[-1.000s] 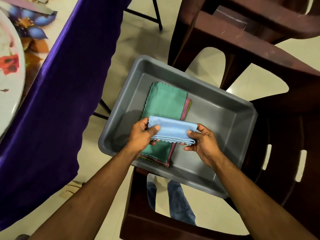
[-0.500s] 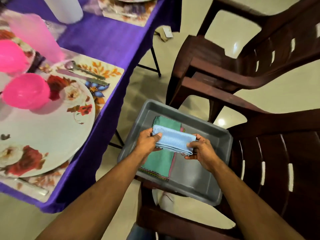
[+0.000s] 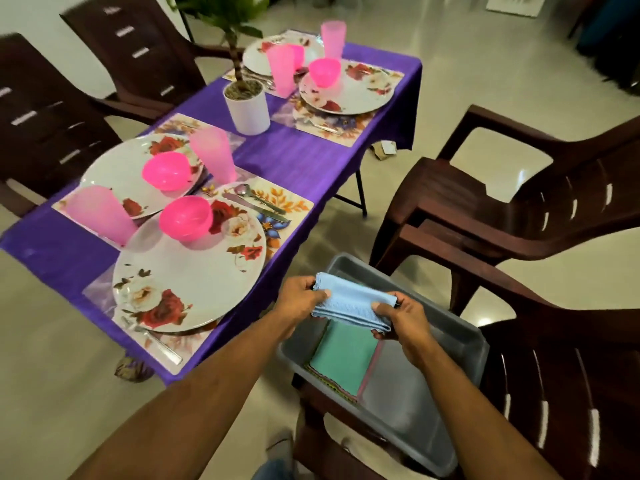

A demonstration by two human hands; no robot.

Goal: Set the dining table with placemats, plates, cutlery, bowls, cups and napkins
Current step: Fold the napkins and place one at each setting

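A folded light-blue napkin (image 3: 353, 304) is held above the grey tub (image 3: 464, 344). My left hand (image 3: 300, 296) pinches its left end and my right hand (image 3: 398, 318) grips its right end. A green napkin (image 3: 343, 355) lies in the tub on top of other coloured ones. To the left stands the purple-clothed table (image 3: 298, 157). The nearest setting has a floral plate (image 3: 194, 271) on a floral placemat (image 3: 287, 206), a pink bowl (image 3: 186, 218), a pink cup (image 3: 98, 213), and cutlery (image 3: 258, 200).
The tub sits on a dark brown plastic chair (image 3: 554, 393); another such chair (image 3: 519, 202) stands behind it, and more line the table's far side. A white potted plant (image 3: 247, 107) stands mid-table. Other place settings with plates, bowls and cups fill the table.
Both hands have lifted the blue napkin up and away from the tub. The view has tilted up from the tub, so the whole set table now shows.
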